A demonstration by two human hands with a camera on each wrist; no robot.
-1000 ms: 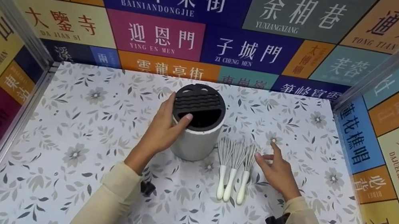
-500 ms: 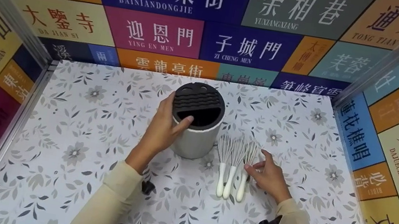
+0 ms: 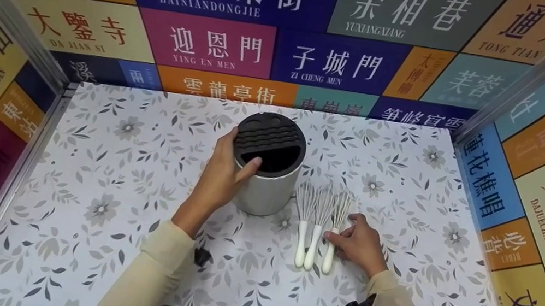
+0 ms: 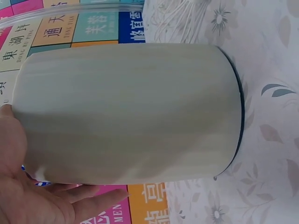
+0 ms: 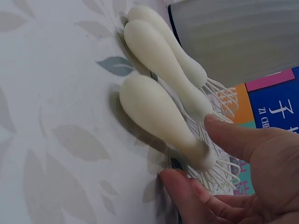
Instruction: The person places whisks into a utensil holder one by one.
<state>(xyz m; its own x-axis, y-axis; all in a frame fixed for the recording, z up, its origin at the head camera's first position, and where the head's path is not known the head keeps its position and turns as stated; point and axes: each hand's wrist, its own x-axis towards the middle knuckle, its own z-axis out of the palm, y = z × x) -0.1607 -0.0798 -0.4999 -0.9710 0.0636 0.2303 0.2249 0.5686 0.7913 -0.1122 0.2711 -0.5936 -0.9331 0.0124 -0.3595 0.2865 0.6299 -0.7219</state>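
A grey-white cylindrical utensil holder (image 3: 265, 196) with a black slotted lid (image 3: 271, 139) stands upright on the table. My left hand (image 3: 220, 175) holds it at the upper left, thumb over the rim, fingers along the side; the left wrist view shows the holder's smooth wall (image 4: 131, 112). To its right lie three whisks with cream handles, side by side, wire ends away from me. My right hand (image 3: 360, 242) is at the rightmost whisk (image 3: 329, 254). In the right wrist view, thumb and fingers are spread around the neck of that whisk (image 5: 154, 112), thumb above, fingertips low by the table.
The other two whisks, the middle one (image 3: 312, 248) and the left one (image 3: 300, 246), lie close beside the rightmost. A white floral cloth (image 3: 94, 256) covers the table. Panels with printed characters (image 3: 202, 41) wall in the back and both sides.
My right hand has come down and left from beside the wire ends to the rightmost whisk's neck. The left hand stays on the utensil holder, and the whisks lie as before.
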